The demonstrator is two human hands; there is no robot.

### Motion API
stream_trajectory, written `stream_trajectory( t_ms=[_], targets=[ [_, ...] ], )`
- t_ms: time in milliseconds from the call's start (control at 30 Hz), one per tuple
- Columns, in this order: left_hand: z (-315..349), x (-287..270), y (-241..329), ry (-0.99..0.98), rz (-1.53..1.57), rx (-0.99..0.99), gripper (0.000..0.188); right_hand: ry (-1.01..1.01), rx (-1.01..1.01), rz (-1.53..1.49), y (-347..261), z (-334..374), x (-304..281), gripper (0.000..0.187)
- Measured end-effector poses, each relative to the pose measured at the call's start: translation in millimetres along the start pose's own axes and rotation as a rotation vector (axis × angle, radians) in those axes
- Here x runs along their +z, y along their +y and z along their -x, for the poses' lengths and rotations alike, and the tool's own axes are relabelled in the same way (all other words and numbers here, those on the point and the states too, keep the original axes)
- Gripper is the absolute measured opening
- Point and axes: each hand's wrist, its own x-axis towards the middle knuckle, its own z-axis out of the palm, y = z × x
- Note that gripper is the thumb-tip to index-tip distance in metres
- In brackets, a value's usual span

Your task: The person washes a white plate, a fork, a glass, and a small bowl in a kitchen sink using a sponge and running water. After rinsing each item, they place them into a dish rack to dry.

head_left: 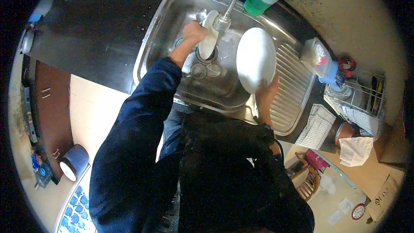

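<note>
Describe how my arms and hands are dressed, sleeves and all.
Your left hand and right hand are both bare, without gloves. The left sleeve is long, plain and dark navy, ending in a cuff on the forearm. The right sleeve looks nearly black in shadow, its cuff unclear. Any rings are too small to tell.

1. Surface [95, 21]: black, glossy, dark edge along the pale floor [97, 103].
2. Wall [330, 6]: beige-grey, speckled, upper right; bends with the lens.
3. Left: dark brown cabinet [51, 99], paired metallic handles on its front.
4. Lower left: blue-and-white patterned covering [75, 209]; mat or tablecloth, cannot tell.
5. Lower right: brown slatted chair [311, 184], partly visible.
6. Light: floor brightest at left; picture rim dark.
</note>
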Motion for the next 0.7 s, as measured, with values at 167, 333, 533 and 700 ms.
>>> stream_trajectory(
  t_ms=[167, 333, 533, 700],
  targets=[
    [12, -15, -37, 0.064, 0.315, -0.167, 0.042, 0.092, -0.095, 0.122, 17, -19, 33, 0.045],
    [25, -40, -49, 0.09, 0.837, -0.29, 0.032, 0.027, 0.111, 0.002, 15, -38, 63, 0.044],
    [70, -83, -53, 0.053, 0.935, -0.333, 0.032, -0.004, 0.259, -0.706, 69, -33, 124, 0.04],
    [94, -91, -67, -0.035, 1.026, -0.275, 0.039, 0.012, 0.132, -0.97, 175, -14, 181, 0.04]
  ],
)
